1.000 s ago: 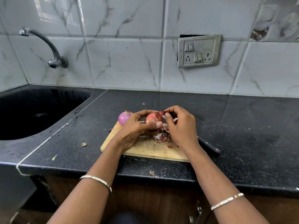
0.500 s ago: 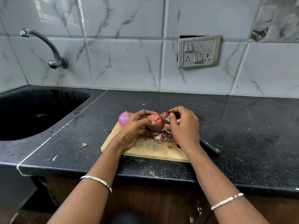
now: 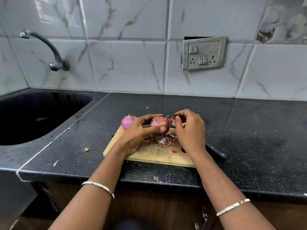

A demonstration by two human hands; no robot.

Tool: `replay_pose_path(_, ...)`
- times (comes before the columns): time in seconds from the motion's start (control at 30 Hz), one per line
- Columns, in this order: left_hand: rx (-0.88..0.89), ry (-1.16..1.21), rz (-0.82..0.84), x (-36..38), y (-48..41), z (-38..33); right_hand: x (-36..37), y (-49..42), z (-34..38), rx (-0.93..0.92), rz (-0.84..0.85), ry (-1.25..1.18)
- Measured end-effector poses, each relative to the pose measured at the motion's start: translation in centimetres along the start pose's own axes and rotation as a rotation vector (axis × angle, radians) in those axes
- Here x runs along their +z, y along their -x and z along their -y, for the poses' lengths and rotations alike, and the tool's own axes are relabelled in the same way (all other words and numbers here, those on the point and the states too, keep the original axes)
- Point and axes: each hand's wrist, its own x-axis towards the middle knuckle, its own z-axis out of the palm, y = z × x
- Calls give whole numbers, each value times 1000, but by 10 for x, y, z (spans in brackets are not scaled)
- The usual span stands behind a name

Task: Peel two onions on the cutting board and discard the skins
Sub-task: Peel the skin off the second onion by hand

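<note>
Above the cutting board [image 3: 149, 154], an onion [image 3: 160, 124] is gripped by the left hand [image 3: 139, 131] while a skin strip [image 3: 171, 118] is pinched by the right hand [image 3: 191, 130].

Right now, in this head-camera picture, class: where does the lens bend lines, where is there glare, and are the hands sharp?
Head view: tile joints bow near the edges; a window reflection glazes the upper-left tile; the countertop shows soft sheen; left hand, onion and right hand pinching onion skin are sharp.
</note>
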Motion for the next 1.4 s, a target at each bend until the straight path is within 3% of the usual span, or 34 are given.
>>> replay_pose_path(0.77, 45, 97, -33, 2, 4, -4, 1, -1, -3, 31, 21, 48)
replay_pose_path(1.4, -9, 104, -52, -7, -2, 6, -3, 1, 0, 204, -16, 72)
